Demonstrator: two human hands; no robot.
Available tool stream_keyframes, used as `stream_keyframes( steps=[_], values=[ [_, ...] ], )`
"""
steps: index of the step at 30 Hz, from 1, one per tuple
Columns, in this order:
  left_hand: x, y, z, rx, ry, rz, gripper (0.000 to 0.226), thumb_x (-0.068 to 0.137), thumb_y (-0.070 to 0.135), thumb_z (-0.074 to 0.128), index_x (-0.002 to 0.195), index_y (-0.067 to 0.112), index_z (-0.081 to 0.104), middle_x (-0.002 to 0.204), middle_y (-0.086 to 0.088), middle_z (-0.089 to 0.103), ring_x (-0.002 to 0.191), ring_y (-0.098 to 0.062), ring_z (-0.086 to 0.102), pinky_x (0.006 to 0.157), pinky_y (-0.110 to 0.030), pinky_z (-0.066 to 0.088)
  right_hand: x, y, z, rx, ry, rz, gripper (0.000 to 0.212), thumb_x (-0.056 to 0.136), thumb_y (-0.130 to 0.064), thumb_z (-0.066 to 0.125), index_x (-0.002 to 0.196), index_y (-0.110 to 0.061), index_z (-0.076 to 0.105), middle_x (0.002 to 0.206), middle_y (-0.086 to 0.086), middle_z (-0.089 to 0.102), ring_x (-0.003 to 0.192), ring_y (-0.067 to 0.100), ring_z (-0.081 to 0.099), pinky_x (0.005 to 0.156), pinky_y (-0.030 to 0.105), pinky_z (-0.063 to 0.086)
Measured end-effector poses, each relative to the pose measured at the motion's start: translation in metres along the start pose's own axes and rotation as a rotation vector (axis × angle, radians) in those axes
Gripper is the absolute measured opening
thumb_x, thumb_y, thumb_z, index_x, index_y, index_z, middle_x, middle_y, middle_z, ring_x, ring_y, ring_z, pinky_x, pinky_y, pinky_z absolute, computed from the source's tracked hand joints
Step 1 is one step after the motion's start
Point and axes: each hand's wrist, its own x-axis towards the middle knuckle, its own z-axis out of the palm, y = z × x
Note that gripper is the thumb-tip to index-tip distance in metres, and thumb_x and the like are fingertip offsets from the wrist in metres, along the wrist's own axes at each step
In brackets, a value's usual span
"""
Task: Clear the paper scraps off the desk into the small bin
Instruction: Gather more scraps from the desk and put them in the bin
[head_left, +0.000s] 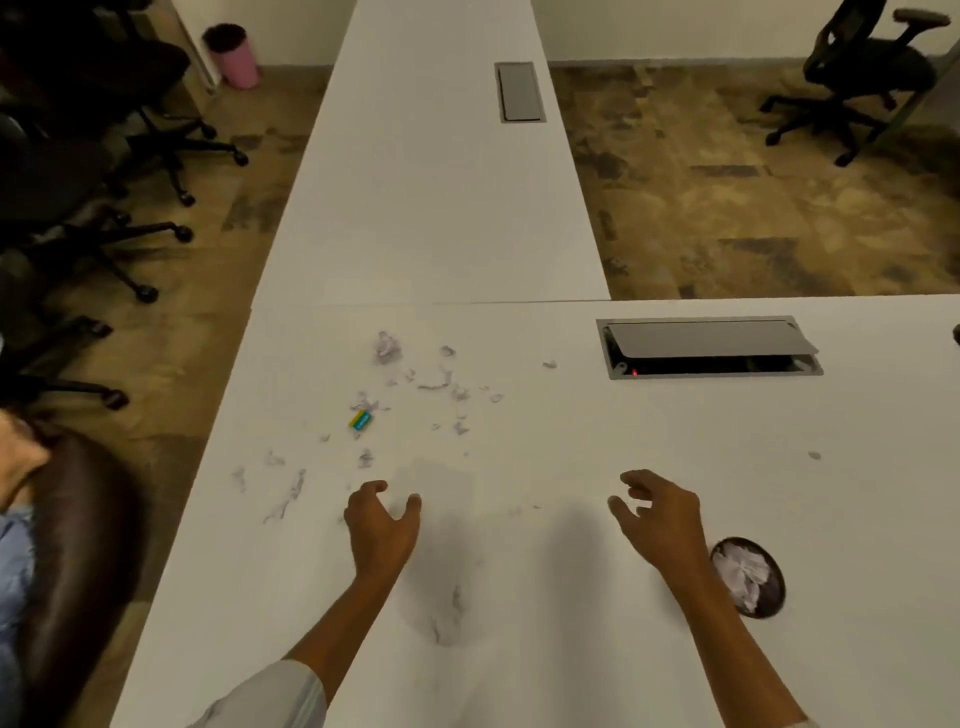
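- Low over the white table (519, 441), the left hand (382, 525) and right hand (657, 514) hovered with fingers loosely spread, holding nothing.
- Paper scraps (431, 387) lay scattered beyond the left hand, around a small yellow-and-teal eraser (360, 420).
- Just beside the right forearm sat the small bin (748, 577), crumpled paper already inside.
- Farther off were a half-open cable hatch (709, 347), black office chairs (78, 171) and a pink floor bin (232, 56).
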Motion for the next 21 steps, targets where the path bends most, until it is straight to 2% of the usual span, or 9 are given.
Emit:
stream_keyframes(
  steps=[2,4,6,10,13,17,19,21],
  values=[
    [0.026,-0.023,-0.032,0.072,0.049,-0.008,0.054,0.076,0.025,0.077,0.119,0.005,0.051,0.125,-0.018,0.055,0.124,-0.035,0.044,0.098,-0.043,0.042,0.012,-0.013,0.034,-0.057,-0.156,0.008,0.043,0.077,-0.018,0.078,0.117,-0.011,0.065,0.118,0.008,0.067,0.107,0.023,0.064,0.09,0.039,0.055],
    [0.054,-0.042,-0.061,0.155,0.065,0.007,0.063,0.071,0.027,0.081,0.121,0.003,0.05,0.127,-0.019,0.054,0.125,-0.036,0.042,0.102,-0.046,0.038,0.026,-0.028,0.063,-0.101,-0.238,-0.013,0.051,0.078,-0.023,0.078,0.125,-0.013,0.061,0.128,0.007,0.062,0.116,0.023,0.06,0.098,0.032,0.049],
    [0.082,-0.055,-0.085,0.252,0.068,0.027,0.073,0.067,0.034,0.084,0.124,0.004,0.049,0.129,-0.02,0.054,0.125,-0.037,0.042,0.104,-0.049,0.036,0.042,-0.047,0.086,-0.102,-0.27,-0.04,0.056,0.079,-0.026,0.077,0.129,-0.014,0.057,0.136,0.007,0.057,0.122,0.022,0.056,0.099,0.026,0.044],
    [0.132,-0.067,-0.117,0.409,0.032,0.05,0.091,0.061,0.049,0.083,0.132,0.01,0.043,0.138,-0.019,0.046,0.13,-0.038,0.038,0.107,-0.054,0.034,0.081,-0.082,0.13,-0.174,-0.31,-0.094,0.066,0.082,-0.035,0.074,0.14,-0.018,0.046,0.151,0.01,0.039,0.141,0.027,0.034,0.116,0.038,0.03],
    [0.158,-0.073,-0.124,0.469,-0.042,0.032,0.102,0.057,0.059,0.081,0.138,0.017,0.036,0.145,-0.019,0.037,0.135,-0.04,0.031,0.108,-0.056,0.033,0.109,-0.104,0.162,-0.275,-0.34,-0.105,0.079,0.082,-0.045,0.07,0.147,-0.022,0.032,0.159,0.01,0.021,0.145,0.031,0.022,0.116,0.043,0.026],
    [0.179,-0.079,-0.118,0.481,-0.121,-0.002,0.117,0.054,0.064,0.08,0.146,0.024,0.021,0.155,-0.018,0.016,0.143,-0.04,0.012,0.113,-0.057,0.023,0.13,-0.118,0.198,-0.348,-0.358,-0.109,0.09,0.083,-0.053,0.066,0.152,-0.021,0.019,0.162,0.011,0.007,0.147,0.034,0.012,0.116,0.044,0.025],
    [0.188,-0.08,-0.114,0.499,-0.154,0.009,0.118,0.055,0.065,0.079,0.147,0.025,0.018,0.156,-0.016,0.011,0.143,-0.039,0.009,0.113,-0.057,0.024,0.133,-0.119,0.214,-0.373,-0.374,-0.132,0.091,0.083,-0.055,0.064,0.153,-0.021,0.016,0.162,0.011,0.003,0.147,0.034,0.009,0.116,0.045,0.025],
    [0.194,-0.08,-0.109,0.528,-0.191,0.024,0.112,0.059,0.061,0.079,0.147,0.026,0.019,0.156,-0.013,0.011,0.142,-0.038,0.013,0.11,-0.055,0.031,0.131,-0.118,0.229,-0.462,-0.376,-0.188,0.087,0.085,-0.053,0.062,0.153,-0.022,0.015,0.162,0.011,0.003,0.146,0.035,0.011,0.114,0.047,0.03]
  ],
)
